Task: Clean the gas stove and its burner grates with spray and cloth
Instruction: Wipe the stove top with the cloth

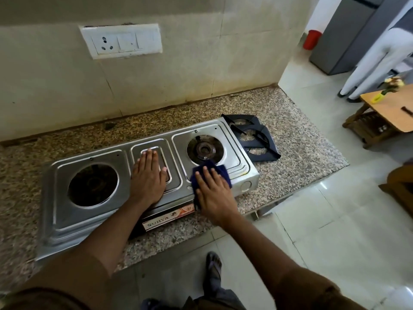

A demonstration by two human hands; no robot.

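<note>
Steel two-burner gas stove point(93, 220) on granite tabletop point(301, 153), grates off. Left hand point(148, 175) flat, fingers straight, on stove's centre panel. Right hand point(212, 193) presses dark blue cloth point(221, 172) near right burner point(205, 149). Two black burner grates point(257, 139) (stacked) just right of stove.

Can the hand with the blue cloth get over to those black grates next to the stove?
Probably yes. The right hand presses the blue cloth on the stove near its right end, and the black grates lie stacked on the counter just beyond that end, with nothing between them.
</note>
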